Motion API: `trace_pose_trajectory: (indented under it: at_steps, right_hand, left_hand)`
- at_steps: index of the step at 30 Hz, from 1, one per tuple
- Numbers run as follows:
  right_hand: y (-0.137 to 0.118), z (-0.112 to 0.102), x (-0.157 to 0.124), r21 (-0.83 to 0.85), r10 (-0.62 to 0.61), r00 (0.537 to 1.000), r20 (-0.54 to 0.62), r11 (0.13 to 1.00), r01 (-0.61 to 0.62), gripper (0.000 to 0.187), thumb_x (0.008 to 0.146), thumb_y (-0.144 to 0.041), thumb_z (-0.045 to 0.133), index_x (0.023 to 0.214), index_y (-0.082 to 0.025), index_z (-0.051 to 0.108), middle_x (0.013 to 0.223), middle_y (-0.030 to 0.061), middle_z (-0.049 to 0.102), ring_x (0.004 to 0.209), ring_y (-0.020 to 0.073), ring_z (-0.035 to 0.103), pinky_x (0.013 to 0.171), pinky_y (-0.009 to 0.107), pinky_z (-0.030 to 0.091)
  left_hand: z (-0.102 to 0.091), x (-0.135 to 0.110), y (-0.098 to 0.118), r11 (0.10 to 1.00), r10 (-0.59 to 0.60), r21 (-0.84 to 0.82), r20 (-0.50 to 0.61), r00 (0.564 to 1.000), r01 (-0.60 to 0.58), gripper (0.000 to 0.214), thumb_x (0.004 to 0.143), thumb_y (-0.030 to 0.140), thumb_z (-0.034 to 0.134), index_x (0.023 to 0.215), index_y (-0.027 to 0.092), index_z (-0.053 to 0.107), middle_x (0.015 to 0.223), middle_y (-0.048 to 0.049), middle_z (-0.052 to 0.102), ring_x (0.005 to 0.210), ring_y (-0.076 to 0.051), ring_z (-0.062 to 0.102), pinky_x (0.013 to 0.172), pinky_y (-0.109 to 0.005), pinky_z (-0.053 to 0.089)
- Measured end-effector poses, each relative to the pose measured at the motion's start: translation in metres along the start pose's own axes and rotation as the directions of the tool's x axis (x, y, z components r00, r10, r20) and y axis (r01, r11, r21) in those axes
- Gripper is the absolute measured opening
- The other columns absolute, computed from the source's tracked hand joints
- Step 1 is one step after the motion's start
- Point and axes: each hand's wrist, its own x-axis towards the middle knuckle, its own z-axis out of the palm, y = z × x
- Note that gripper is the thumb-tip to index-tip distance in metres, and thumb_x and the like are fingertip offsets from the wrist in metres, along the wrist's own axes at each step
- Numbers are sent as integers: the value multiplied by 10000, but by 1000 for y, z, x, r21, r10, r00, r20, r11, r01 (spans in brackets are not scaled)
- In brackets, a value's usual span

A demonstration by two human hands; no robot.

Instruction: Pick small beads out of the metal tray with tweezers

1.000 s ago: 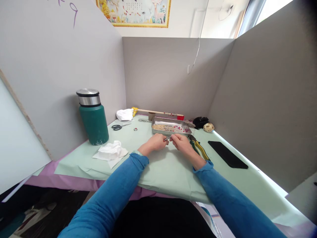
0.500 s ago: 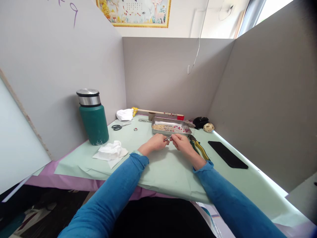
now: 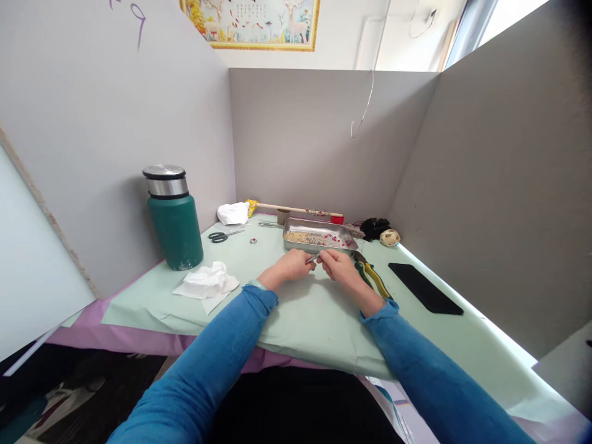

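Note:
My left hand (image 3: 295,264) is closed round a thin grey metal tool (image 3: 312,258), of which only a short length shows, so its kind is unclear. The fingers of my right hand (image 3: 338,265) are pinched together at the far end of that tool, and what lies between them is too small to make out. Just beyond both hands stands a shallow steel tray (image 3: 287,245) with tan, grey and red-pink beads in it. Beside my right wrist lie pliers (image 3: 377,282) with yellow and green handles.
At left stand a green flask (image 3: 174,231) and a crumpled tissue (image 3: 210,282). Black-handled scissors (image 3: 219,237) and a small beaded ring (image 3: 253,241) lie farther back. A black phone-like slab (image 3: 425,288) lies at right. Grey partitions (image 3: 324,135) enclose the table.

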Motion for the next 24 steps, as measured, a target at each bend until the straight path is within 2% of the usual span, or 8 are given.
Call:
trace_pose_trajectory:
  at_steps: [7,16,24]
  right_hand:
    - [2,0,1,-6,-2,1000,-3,1000,2,352,769,-494,487,661,-166,556,459,-48,402,418,82,321,429,234,249]
    - [3,0,1,-11,-1,1000,6,1000,1,358,779,-499,478,670,-166,550,460,-49,400,417,80,321,428,232,247]
    - [4,0,2,-5,-2,1000,3,1000,2,358,773,-500,480,669,-166,557,458,-49,399,418,82,320,431,235,249]
  left_hand:
    - [-1,-2,2,1000,3,19,-12,1000,-3,296,838,316,456,810,141,693,761,-91,682,713,-190,590,712,-280,430]
    - [1,0,-1,1000,4,15,-16,1000,-4,296,830,320,452,767,143,681,723,-84,672,657,-179,571,649,-273,414]
    - [-1,-2,2,1000,5,23,-4,1000,-5,297,840,320,452,806,143,689,752,-87,681,704,-188,588,694,-275,425]
